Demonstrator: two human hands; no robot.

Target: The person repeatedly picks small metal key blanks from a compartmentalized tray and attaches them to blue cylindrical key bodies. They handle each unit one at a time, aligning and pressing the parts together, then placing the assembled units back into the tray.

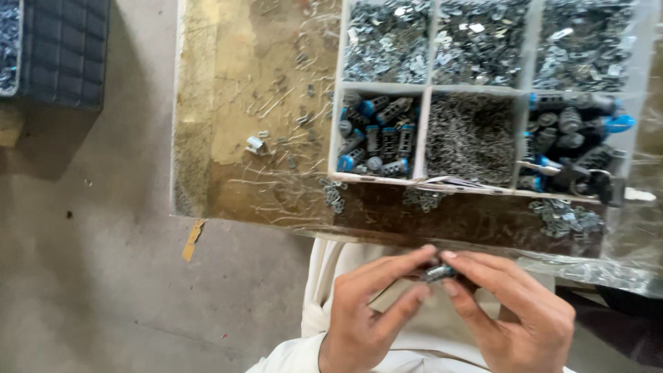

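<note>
Most of the small metal part (439, 272) is hidden: only a short grey, shiny piece shows between the fingertips, and its full shape is hard to make out. The picture is a little blurred there. From what shows, the long axis of the part lies about left to right, slightly raised at the right end, but I cannot tell which end is the front.

The left hand (369, 311) and the right hand (514, 314) meet in the low middle of the view, over the person's pale clothing (324, 304) and just before the near edge of the bench (276, 103). Both hands are closed on the part: the left thumb and first finger pinch its left end, and the fingertips of the right hand pinch its right end. So the part sits between the two hands, at the tips of the fingers and not in a palm. The wrists are cut off by the bottom edge.

On the bench stands a divided tray (427, 131); its top and right side are cut off. The far compartments hold small silver clips (387, 41). The near ones hold grey and blue cylindrical pieces (380, 138) and thin wire springs (469, 135). Loose clips (563, 217) lie on the bench near the right hand.
</note>
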